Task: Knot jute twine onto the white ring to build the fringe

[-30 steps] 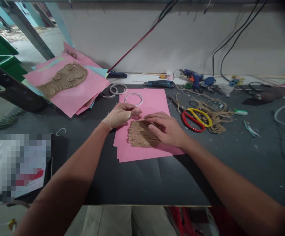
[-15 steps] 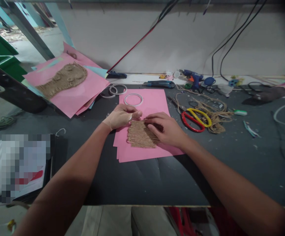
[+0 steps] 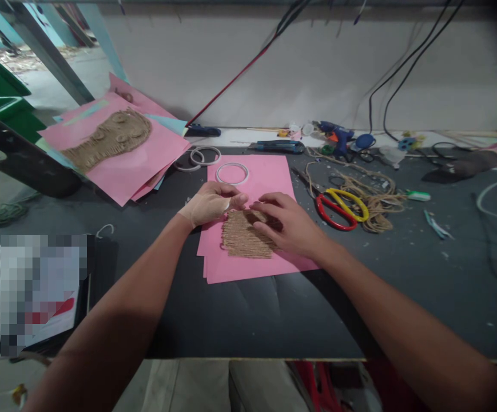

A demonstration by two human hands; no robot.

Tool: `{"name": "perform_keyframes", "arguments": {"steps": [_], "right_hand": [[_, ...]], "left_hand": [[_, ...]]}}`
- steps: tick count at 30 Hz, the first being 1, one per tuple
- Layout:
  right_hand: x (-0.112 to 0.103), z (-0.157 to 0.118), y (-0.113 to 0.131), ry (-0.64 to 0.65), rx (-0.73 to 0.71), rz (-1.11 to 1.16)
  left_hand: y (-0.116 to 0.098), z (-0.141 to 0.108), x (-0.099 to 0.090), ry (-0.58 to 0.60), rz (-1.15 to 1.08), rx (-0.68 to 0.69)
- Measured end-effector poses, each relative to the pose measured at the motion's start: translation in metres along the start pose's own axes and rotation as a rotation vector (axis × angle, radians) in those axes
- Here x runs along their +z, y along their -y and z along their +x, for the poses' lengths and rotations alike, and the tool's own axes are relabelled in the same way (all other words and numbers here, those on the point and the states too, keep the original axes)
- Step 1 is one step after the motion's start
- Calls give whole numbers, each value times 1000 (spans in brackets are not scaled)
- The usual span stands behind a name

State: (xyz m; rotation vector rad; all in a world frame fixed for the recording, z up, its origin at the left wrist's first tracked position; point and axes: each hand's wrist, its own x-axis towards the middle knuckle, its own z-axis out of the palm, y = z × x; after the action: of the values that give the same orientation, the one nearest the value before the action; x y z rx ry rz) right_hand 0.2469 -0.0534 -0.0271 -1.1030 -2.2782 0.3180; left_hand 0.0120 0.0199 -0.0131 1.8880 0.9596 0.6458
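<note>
A flat panel of jute twine (image 3: 248,237), laid in tight side-by-side rows, lies on pink paper sheets (image 3: 231,272). My left hand (image 3: 209,205), with a tan wrap around its thumb side and wrist, rests at the panel's upper left corner. Its fingers are curled in and the thumb points right; anything pinched there is too small to make out. Over the panel's upper right part, my right hand (image 3: 293,226) is bent with its fingers apart, the fingertips near the top edge. A white tape ring (image 3: 232,173) lies on the paper just beyond.
Red-and-yellow-handled scissors (image 3: 336,209) and loose twine (image 3: 381,212) lie to the right. Along the back are a box cutter (image 3: 276,147) and a blue glue gun (image 3: 336,134). Pink sheets bearing a twine shape (image 3: 115,137) lean at left, near more tape rings (image 3: 205,155).
My right hand's fingers have spread and lifted slightly off the panel's upper edge. My left hand and the panel stay in place.
</note>
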Motion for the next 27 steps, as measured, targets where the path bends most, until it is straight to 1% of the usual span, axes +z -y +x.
{"name": "perform_keyframes", "arguments": {"steps": [6, 13, 17, 21, 27], "right_hand": [[4, -1, -3, -8, -2, -30], [5, 2, -6, -167, 107, 31], [7, 5, -6, -213, 168, 61], [9, 10, -3, -214, 213, 87], [13, 15, -2, -182, 225, 81]], "left_hand": [[1, 0, 1, -10, -17, -11], [0, -1, 3, -21, -61, -55], [0, -1, 4, -17, -65, -73], [-1, -1, 3, -18, -62, -67], [0, 0, 2, -5, -33, -62]]}}
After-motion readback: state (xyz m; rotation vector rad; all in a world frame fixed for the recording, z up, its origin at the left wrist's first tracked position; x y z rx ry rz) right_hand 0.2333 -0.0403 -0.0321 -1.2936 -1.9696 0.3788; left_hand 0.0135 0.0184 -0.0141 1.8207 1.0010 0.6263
